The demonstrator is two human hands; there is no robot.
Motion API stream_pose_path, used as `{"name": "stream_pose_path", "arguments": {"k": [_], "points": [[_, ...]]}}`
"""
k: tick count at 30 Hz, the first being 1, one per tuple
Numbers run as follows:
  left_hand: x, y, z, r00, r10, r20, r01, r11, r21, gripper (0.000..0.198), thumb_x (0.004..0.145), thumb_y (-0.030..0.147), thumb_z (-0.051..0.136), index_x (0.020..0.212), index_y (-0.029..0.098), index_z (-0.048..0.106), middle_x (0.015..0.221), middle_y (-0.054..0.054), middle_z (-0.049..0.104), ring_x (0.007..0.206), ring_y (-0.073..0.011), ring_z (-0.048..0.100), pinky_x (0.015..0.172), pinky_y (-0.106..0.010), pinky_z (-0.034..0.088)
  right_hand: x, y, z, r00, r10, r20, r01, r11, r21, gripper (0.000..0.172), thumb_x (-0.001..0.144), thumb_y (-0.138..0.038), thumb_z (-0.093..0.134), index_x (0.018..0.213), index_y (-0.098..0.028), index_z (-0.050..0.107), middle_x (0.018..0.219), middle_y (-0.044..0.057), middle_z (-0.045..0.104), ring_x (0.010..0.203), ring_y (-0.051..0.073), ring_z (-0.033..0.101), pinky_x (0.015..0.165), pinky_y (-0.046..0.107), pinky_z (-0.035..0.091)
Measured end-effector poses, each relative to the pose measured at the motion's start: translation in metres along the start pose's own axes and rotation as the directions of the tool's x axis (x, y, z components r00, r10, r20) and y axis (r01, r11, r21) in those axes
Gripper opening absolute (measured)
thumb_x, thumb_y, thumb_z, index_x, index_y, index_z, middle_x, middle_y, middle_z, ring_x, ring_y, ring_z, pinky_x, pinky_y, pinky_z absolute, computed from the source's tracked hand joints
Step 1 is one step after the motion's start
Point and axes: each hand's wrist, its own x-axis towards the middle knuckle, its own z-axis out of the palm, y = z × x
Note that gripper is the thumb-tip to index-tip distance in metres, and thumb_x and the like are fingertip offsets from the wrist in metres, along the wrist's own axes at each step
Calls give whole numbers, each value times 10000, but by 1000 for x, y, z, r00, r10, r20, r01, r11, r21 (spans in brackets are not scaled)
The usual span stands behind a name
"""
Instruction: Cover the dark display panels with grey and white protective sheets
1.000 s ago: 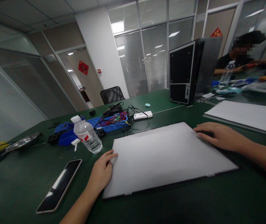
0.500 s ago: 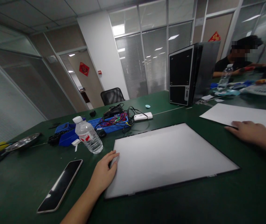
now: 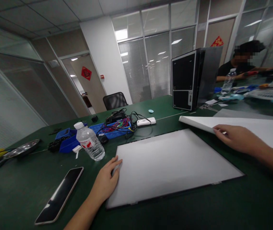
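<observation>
A flat white panel with a thin black border lies on the green table in front of me. My left hand rests on its left edge, open, with thumb and fingers apart. Off to the right, my right hand pinches the near edge of a white sheet, tilted up from the table at its left end. A greyish translucent sheet shows partly behind it; the rest is covered.
A water bottle and a phone are left of the panel. Behind lie a blue tray of cables and a white power strip. A black computer case stands at the back. Another person sits at the far right.
My right hand has moved left and taken the white sheet with it; the sheet's left end is now raised, uncovering a translucent sheet behind. My left hand stays on the panel's edge.
</observation>
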Motion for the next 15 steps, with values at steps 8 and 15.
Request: {"name": "stream_pose_path", "arguments": {"k": [8, 15], "points": [[1, -2, 2, 1000, -1, 31, 0, 1000, 18, 509, 947, 328, 455, 1358, 198, 727, 1554, -98, 591, 1448, -299, 554, 1245, -540, 388, -26, -71, -9, 796, -603, -54, 596, 763, 250, 333, 1017, -399, 514, 1146, -249, 781, 1088, 74, 782, 934, 219, 729, 833, 381, 560], [3, -2, 4, 1000, -13, 17, 12, 1000, 19, 494, 943, 319, 473, 1349, 208, 732, 1550, -88, 596, 1429, -298, 575, 1232, -535, 411, -12, -51, 5, 863, -445, -240, 494, 843, 213, 367, 998, -467, 523, 1229, -278, 738, 1258, 92, 747, 1143, 310, 697, 1005, 513, 549]]}}
